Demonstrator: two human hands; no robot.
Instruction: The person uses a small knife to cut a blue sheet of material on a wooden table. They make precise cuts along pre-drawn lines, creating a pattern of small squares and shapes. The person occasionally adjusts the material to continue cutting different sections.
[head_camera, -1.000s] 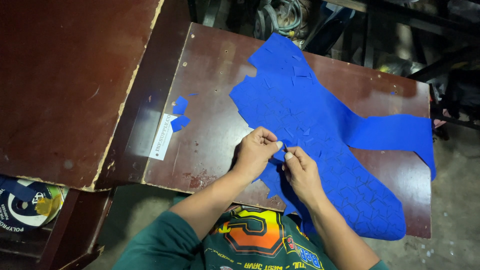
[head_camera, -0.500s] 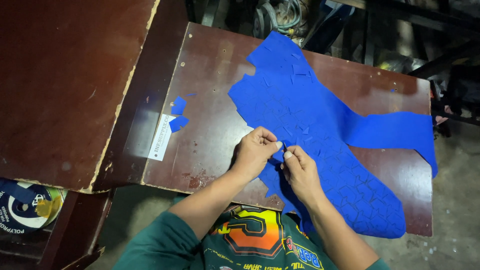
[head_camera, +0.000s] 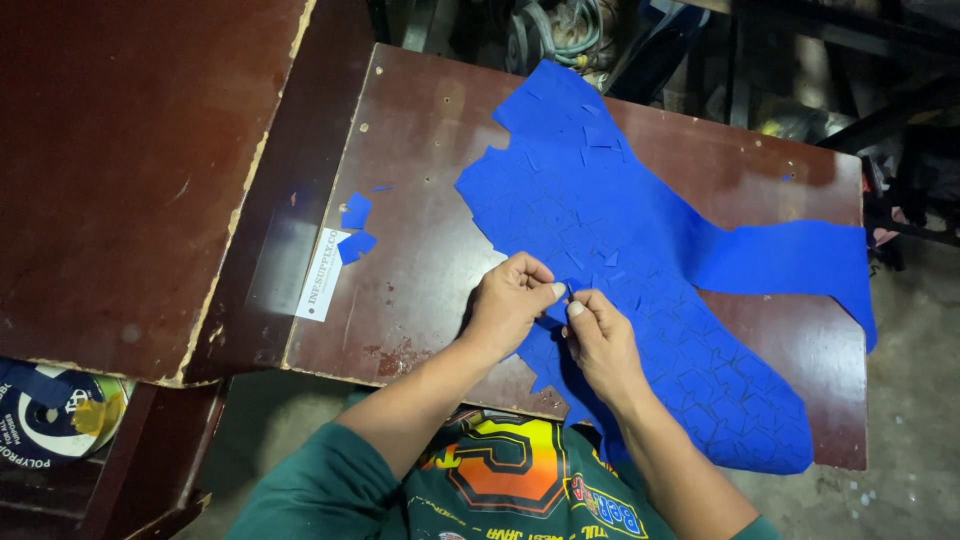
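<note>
A blue sheet (head_camera: 640, 250) is spread across the brown desk (head_camera: 420, 150), scored all over with small cut shapes, one strip trailing off the far right edge and a lobe hanging over the near edge. The left hand (head_camera: 508, 305) is curled at the sheet's near-left border, thumb and forefinger clenched in a pinch on a small blue piece (head_camera: 562, 296) at that border. The right hand (head_camera: 603, 345) is laid on the sheet just right of the left one, its fingertips met against the same piece, so both grips are closed on it and touching each other. Whether the piece is fully freed from the sheet cannot be told.

Two loose blue scraps (head_camera: 356, 228) are seen on the bare desk well left of the left grip, one above the other, a thin sliver just beyond them. A white label (head_camera: 320, 274) is stuck to the desk just beside the lower scrap. A second, darker desk top (head_camera: 130, 170) is set further left, overlapping the first. A roll of printed tape (head_camera: 50, 425) is seen below it, at the lower left. Green sleeves and a printed shirt (head_camera: 510, 475) are seen below both grips. Cables and dark clutter (head_camera: 560, 30) are seen beyond the desk's far edge.
</note>
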